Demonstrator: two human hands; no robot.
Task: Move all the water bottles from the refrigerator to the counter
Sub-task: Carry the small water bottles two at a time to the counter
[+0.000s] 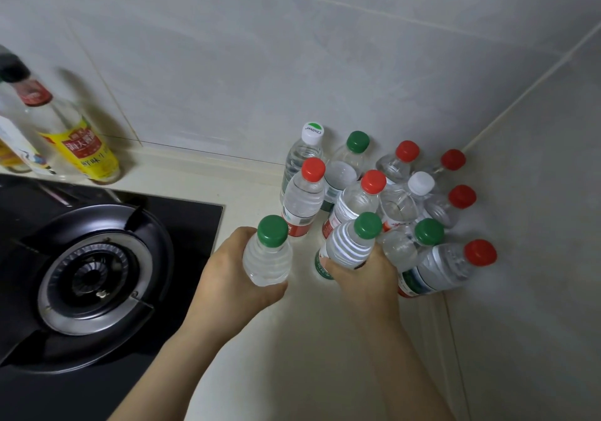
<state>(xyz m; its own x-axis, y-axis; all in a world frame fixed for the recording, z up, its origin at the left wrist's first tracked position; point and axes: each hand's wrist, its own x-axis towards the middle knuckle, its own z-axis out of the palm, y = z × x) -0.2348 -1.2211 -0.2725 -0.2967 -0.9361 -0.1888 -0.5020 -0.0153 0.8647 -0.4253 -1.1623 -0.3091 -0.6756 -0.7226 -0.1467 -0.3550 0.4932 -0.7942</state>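
Note:
My left hand (227, 277) grips a clear water bottle with a green cap (268, 254), held upright just above the pale counter (292, 339). My right hand (364, 280) grips a second green-capped water bottle (349, 245) at the front edge of a cluster. Several water bottles with red, green and white caps (374, 193) stand packed in the counter's back right corner against the tiled wall. The bases of both held bottles are hidden by my fingers.
A black gas hob with a round burner (94, 267) fills the left side. Behind it stand a yellow-labelled sauce bottle (81, 147) and other condiment bottles (13, 128). Grey tiled walls (520, 193) close the back and right.

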